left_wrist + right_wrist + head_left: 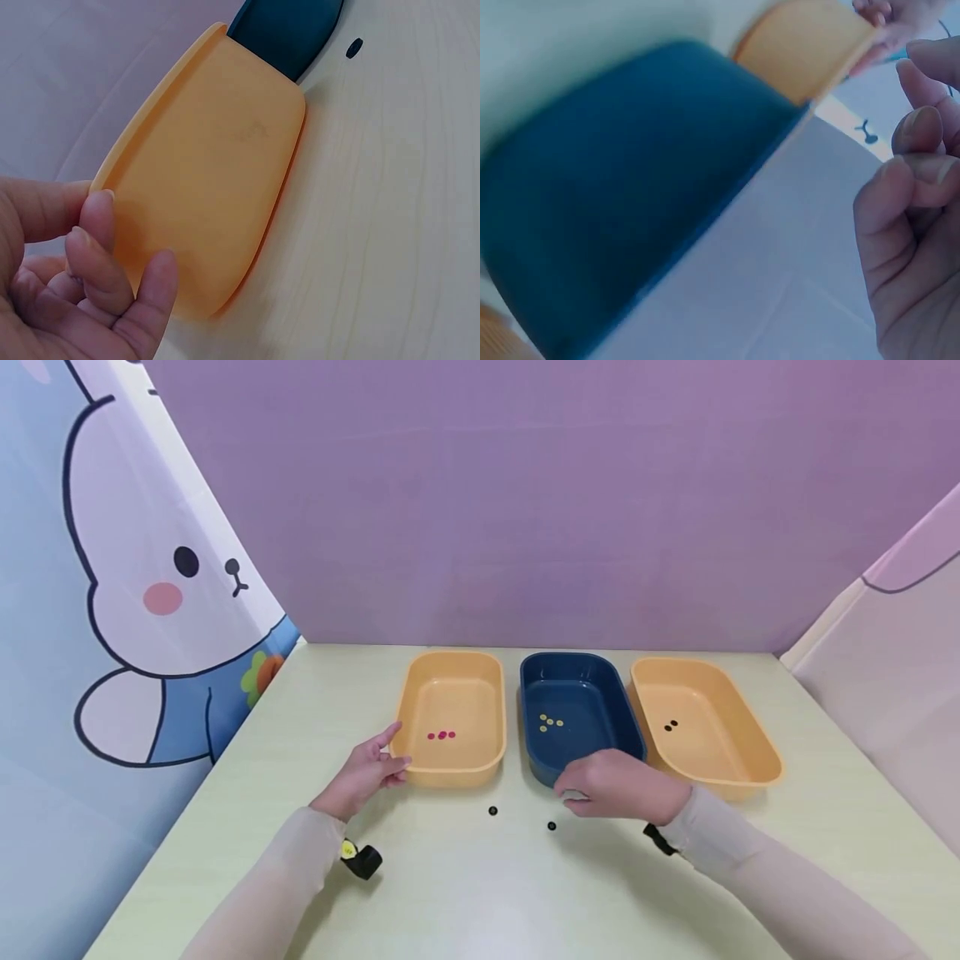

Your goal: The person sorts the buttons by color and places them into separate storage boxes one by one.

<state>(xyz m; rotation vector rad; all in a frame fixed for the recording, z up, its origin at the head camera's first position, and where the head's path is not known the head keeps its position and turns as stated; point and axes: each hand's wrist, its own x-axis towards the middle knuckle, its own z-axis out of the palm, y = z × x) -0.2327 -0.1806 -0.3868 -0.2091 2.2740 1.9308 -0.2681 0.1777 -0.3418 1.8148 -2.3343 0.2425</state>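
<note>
My left hand (367, 774) grips the front left corner of the left yellow tray (448, 776), thumb over the rim and other fingers bent against its outer wall (217, 150). Several pink-red buttons (442, 735) lie in that tray. My right hand (618, 787) hovers by the front rim of the dark blue tray (592, 693), fingers loosely bent; nothing shows between its fingertips (906, 73). Inside the blue tray are several yellow buttons (550, 722). Two black buttons lie on the table: one (492, 811) in front of the gap between trays, another (552, 826) near my right hand.
At the right stands a second yellow tray (738, 752) with two black buttons (668, 727) in it. The three trays form a row on the pale table (450, 893). A purple cloth (480, 527) hangs behind, and a cartoon-printed cloth (127, 610) bounds the left side.
</note>
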